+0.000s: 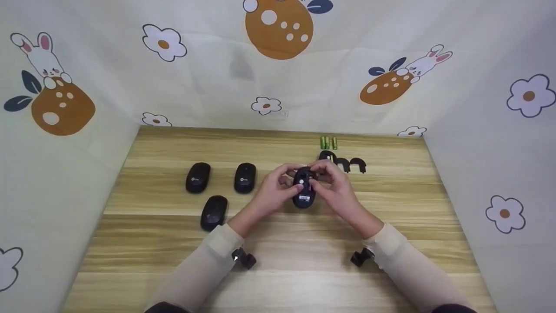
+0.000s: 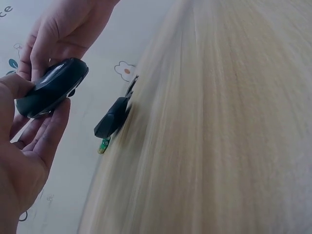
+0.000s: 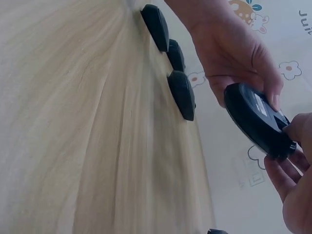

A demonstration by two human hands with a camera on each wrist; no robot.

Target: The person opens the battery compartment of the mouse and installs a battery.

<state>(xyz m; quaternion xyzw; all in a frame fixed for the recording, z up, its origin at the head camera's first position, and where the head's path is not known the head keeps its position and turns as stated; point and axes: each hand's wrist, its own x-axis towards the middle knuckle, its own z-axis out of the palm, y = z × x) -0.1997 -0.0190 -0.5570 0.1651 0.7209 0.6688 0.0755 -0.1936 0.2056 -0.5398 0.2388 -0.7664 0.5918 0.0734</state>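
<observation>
A black computer mouse (image 1: pixel 304 201) is held above the table, its underside with a white label turned up. My left hand (image 1: pixel 274 188) grips its left side, thumb on the underside and fingers below. My right hand (image 1: pixel 338 184) holds the upper right side, its thumb at the recess in the underside. In the left wrist view the mouse (image 2: pixel 53 90) is tilted between both hands. The right wrist view also shows the mouse (image 3: pixel 251 119), with the right thumb at the recess near one end. What lies inside the recess is mostly hidden by the fingers.
Three black mice (image 1: pixel 198 178) (image 1: pixel 245 178) (image 1: pixel 214 213) rest on the left of the wooden table (image 1: pixel 304 269). Behind my right hand lie another upturned mouse (image 1: pixel 326 155), two curved black covers (image 1: pixel 359 164) and three green batteries (image 1: pixel 334 143). Patterned cloth walls (image 1: pixel 208 87) border the table.
</observation>
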